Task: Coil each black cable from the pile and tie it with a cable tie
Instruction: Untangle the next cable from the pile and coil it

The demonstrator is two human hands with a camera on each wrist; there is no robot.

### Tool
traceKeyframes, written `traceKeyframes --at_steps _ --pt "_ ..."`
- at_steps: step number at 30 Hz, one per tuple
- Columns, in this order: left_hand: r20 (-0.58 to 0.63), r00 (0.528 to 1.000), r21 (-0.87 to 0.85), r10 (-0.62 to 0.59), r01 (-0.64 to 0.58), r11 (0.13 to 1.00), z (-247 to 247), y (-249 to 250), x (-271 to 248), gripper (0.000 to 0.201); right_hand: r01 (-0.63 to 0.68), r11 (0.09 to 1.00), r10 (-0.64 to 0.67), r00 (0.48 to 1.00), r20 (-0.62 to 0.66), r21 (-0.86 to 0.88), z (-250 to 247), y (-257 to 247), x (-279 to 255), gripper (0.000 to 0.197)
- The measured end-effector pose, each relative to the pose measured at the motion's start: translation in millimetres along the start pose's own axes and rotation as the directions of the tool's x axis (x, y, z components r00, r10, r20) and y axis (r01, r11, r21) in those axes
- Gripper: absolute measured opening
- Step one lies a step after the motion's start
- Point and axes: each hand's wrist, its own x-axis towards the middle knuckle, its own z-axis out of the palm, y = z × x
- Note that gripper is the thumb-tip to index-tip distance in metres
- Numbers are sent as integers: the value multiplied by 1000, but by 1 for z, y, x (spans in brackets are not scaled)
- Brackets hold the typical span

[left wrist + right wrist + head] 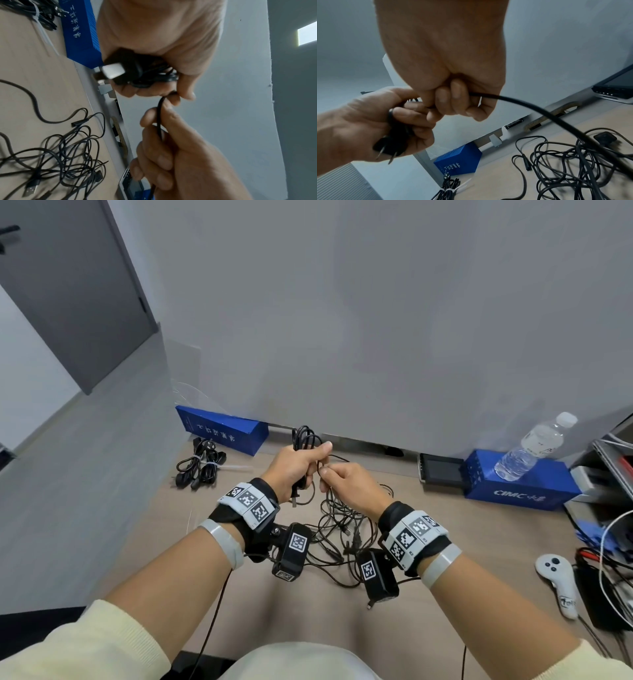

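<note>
My left hand (306, 463) grips a partly coiled black cable (304, 437) together with its two-pin plug (120, 70); the loops stick up above the fist. Just to its right, my right hand (329, 474) pinches the free strand of the same cable (539, 111), which runs down to the tangled pile of black cables (342, 529) on the table below both hands. Two coiled bundles (200, 463) tied with white cable ties lie at the back left. A loose white cable tie (236, 467) lies next to them.
A blue box (222, 429) stands behind the tied bundles against the wall. At the right are another blue box (520, 484) carrying a water bottle (534, 446), a small screen (440, 469), a white controller (556, 580) and cluttered wires.
</note>
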Motion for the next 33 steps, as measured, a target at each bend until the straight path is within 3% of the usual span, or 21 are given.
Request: traceKeyframes --at_steps 3,5,9,13,16,18,22,26,28,30,33 --pt "-106 994 -64 -7 0 998 -2 -1 2 32 40 999 -39 999 26 -30 1 -1 -3 42" --pt "-138 989 -201 -49 21 979 -5 0 3 34 45 998 -42 997 60 -40 2 3 -6 41" --pt "-136 983 -522 -123 35 852 -12 7 4 37 -25 999 20 986 164 23 7 18 -13 35" --pt "-366 922 -442 -128 -51 895 -24 5 12 34 -76 997 76 970 229 -12 6 28 -20 27" --pt "-507 858 -187 -79 -19 982 -37 -1 17 33 -101 995 99 969 227 -1 6 37 -25 22" --pt "-448 893 -30 -36 25 999 -41 -4 16 30 -115 993 106 976 190 37 6 41 -26 21" --pt "-135 988 272 -77 112 956 -35 -14 6 34 -91 993 87 994 61 80 2 30 -25 24" --pt "104 962 458 -254 180 870 -24 -25 1 56 -34 990 39 999 -29 139 0 14 -16 24" --pt "162 949 527 -271 149 837 -17 -28 -1 47 -26 991 34 998 -55 130 2 12 -9 23" --pt "177 950 477 -258 147 867 -13 -27 -4 28 -34 993 44 995 -90 115 3 12 -4 21" --pt "227 930 377 -290 190 906 -14 -23 -5 19 -65 992 81 985 -152 112 1 16 -3 19"
